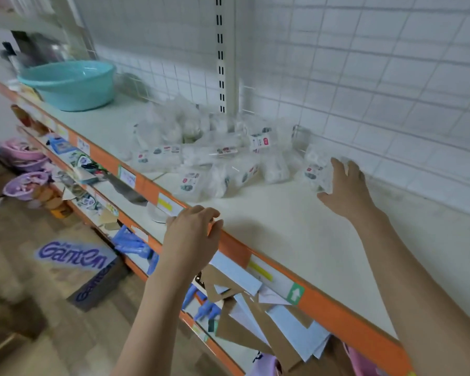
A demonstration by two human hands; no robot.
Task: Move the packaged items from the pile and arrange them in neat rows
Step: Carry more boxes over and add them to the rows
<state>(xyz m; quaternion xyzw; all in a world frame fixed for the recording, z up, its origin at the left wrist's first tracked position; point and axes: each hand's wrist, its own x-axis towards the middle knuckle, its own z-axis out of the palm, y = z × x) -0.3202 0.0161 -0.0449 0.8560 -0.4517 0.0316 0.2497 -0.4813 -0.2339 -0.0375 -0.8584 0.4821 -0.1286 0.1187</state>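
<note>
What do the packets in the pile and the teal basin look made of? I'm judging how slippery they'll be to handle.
The packets in the pile look wrapped in thin clear plastic film: it is see-through, crinkled and glinting, with small printed labels. The teal basin looks like moulded plastic, smooth and slightly glossy, with a rolled rim. The contents are too blurred to tell.

Two arms show, and both are bare. No sleeve covers them, from the wrists down to the bottom edge of the picture.

The left hand has no glove on it. No ring shows on its fingers and no watch or band goes round its wrist. Its nails are hard to make out.

The right hand is bare too. No ring, watch or band shows on it. Only the back of this hand and part of its fingers show, and they look a bit blurred.

Both arms look long and thin, and they get wider near the bottom edge.
</note>
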